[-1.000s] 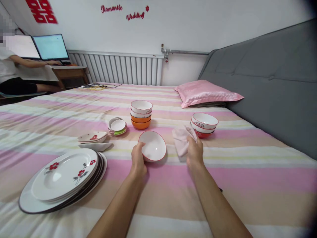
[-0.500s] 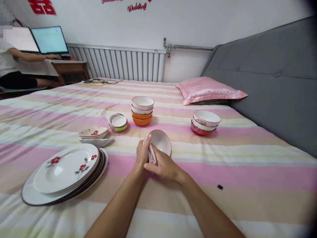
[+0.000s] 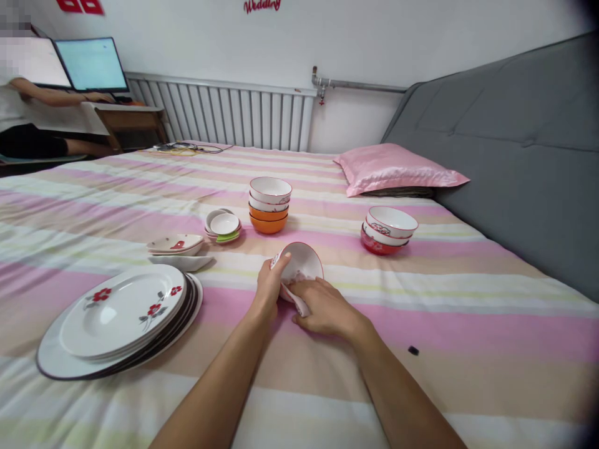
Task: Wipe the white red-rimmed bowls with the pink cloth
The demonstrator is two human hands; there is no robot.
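Observation:
A white bowl with a thin red rim [image 3: 306,257] is tilted toward me above the bed, its inside showing. My left hand [image 3: 270,284] grips its left side, thumb over the rim. My right hand [image 3: 322,307] is closed on a pale pink cloth [image 3: 299,303] and presses it against the inside of the bowl. The fingertips of the right hand are partly hidden in the bowl. Behind the hands stands a stack of white and orange bowls [image 3: 270,202]. To the right is another stack, white bowls over a red one [image 3: 389,229].
Stacked plates with red flowers [image 3: 116,312] lie at left, with boat-shaped dishes [image 3: 176,244] and small saucers [image 3: 223,224] behind. A small black object [image 3: 413,350] rests at right. Farther back are a pink pillow [image 3: 397,168], cables [image 3: 187,148], and a person [image 3: 32,118] at monitors.
My right hand has moved slightly right and into the bowl, taking the cloth from the near-left rim to the inside. The left hand keeps its grip. The view has tipped down a little.

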